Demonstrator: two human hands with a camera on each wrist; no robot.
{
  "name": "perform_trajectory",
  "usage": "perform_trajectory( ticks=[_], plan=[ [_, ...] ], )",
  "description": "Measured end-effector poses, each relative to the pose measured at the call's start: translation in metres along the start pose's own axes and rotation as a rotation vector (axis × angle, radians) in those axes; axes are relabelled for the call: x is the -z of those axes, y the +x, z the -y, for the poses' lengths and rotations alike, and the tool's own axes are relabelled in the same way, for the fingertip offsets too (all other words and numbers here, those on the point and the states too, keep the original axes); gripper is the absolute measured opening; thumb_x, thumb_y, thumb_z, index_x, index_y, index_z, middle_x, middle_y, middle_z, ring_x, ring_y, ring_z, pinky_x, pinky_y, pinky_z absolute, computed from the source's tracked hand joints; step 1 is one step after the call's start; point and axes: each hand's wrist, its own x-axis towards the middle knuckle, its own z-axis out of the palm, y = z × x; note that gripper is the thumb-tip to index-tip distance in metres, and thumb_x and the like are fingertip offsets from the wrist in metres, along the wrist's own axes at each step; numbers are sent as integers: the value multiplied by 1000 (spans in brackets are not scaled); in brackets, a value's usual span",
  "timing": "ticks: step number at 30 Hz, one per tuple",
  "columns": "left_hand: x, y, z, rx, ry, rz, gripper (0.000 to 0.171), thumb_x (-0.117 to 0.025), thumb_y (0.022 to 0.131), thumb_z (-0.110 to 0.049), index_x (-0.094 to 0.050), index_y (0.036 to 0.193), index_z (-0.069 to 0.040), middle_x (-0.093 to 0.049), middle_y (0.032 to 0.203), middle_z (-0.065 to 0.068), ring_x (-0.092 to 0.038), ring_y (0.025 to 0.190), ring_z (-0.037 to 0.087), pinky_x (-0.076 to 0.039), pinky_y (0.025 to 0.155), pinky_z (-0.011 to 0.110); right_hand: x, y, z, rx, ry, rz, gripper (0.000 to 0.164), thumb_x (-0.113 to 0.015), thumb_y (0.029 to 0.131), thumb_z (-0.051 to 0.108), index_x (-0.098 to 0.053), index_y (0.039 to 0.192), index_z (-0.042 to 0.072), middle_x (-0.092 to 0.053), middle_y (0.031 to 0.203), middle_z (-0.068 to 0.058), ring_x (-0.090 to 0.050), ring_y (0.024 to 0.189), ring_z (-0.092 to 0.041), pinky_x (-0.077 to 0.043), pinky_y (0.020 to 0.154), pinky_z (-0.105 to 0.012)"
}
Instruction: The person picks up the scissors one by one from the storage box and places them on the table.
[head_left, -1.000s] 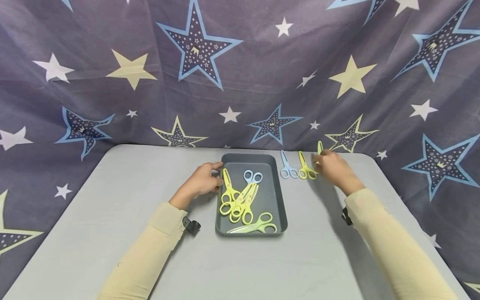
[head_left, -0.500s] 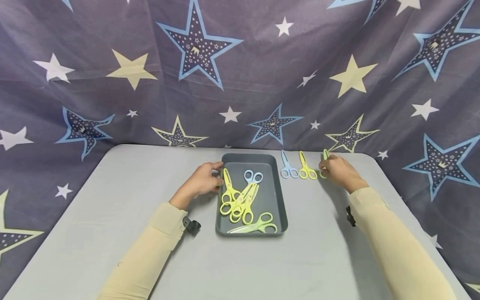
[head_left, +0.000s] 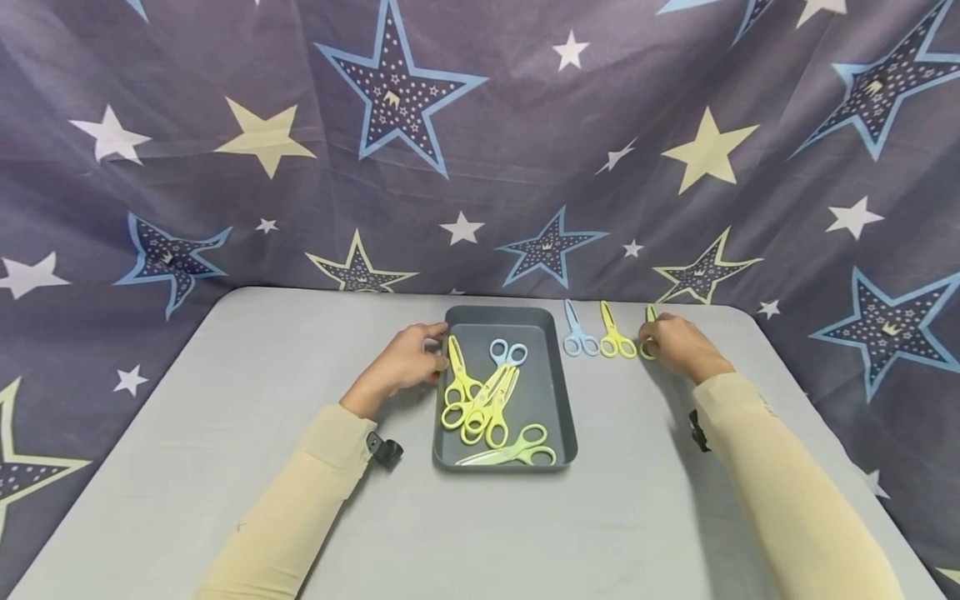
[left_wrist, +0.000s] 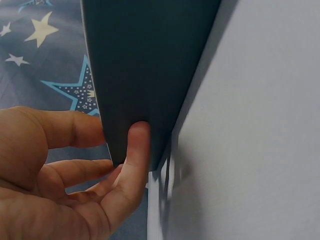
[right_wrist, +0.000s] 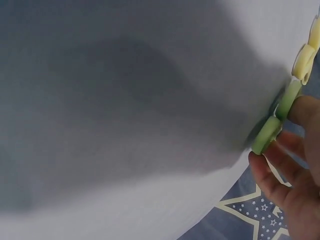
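Note:
My left hand (head_left: 406, 360) touches the outer left wall of a dark grey tray (head_left: 566, 400). In the left wrist view the thumb lies on the tray's wall (left_wrist: 145, 65), with the other fingers at its rim. Inside lie several yellow scissors (head_left: 455, 379), a blue pair (head_left: 508, 354) and a light green pair (head_left: 517, 450). At the back right, my right hand (head_left: 678, 344) holds green scissors (right_wrist: 289, 100) by the handle loops, blades pointing to the back edge. Left of it, yellow scissors (head_left: 615, 337) and blue scissors (head_left: 579, 337) lie in a row.
A grey-white table (head_left: 300, 467) carries everything. Right behind its back edge hangs a dark curtain (head_left: 270, 217) with a star pattern. A small black wrist device (head_left: 386, 451) sits at the left sleeve.
My right hand has carried the green scissors rightward and brought them down in line beside the yellow pair. The left hand has stayed at the tray.

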Motion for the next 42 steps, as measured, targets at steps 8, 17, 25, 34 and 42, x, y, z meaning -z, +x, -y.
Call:
perform_trajectory(
  ticks=[8,17,25,34,42],
  plan=[
    [0,-1,-1,-1,0,-2,73,-64,88,3,-36,156,4,-49,144,28,-73,78,24,-66,69,30,-1,3,1,-28,1,13,22,-65,92,-1,-76,111,3,-69,107,-18,-64,104,-38,-55,94,-56],
    [-3,2,3,-21,-17,0,74,-64,86,5,-36,155,5,-50,143,29,-72,74,23,-66,67,31,-3,0,1,-6,16,8,20,-67,91,-2,-77,107,4,-69,105,-17,-65,103,-38,-55,94,-57],
    [-2,3,3,-17,-19,4,74,-64,87,5,-36,155,5,-50,144,28,-72,75,23,-66,67,31,-4,-1,3,-35,20,19,20,-65,94,1,-75,111,2,-69,111,-19,-64,108,-40,-53,97,-58],
    [-1,2,3,-13,0,-5,74,-64,86,4,-37,155,4,-49,145,27,-72,74,23,-65,67,31,-4,-4,2,-27,72,-19,24,-63,94,3,-73,116,2,-69,114,-22,-63,110,-43,-51,100,-61],
    [0,1,2,-11,5,-8,73,-65,87,3,-37,155,4,-49,144,28,-71,74,22,-65,67,31,3,-7,10,-9,82,-71,32,-62,97,10,-66,128,0,-67,115,-25,-65,101,-40,-54,93,-61]
  ],
)
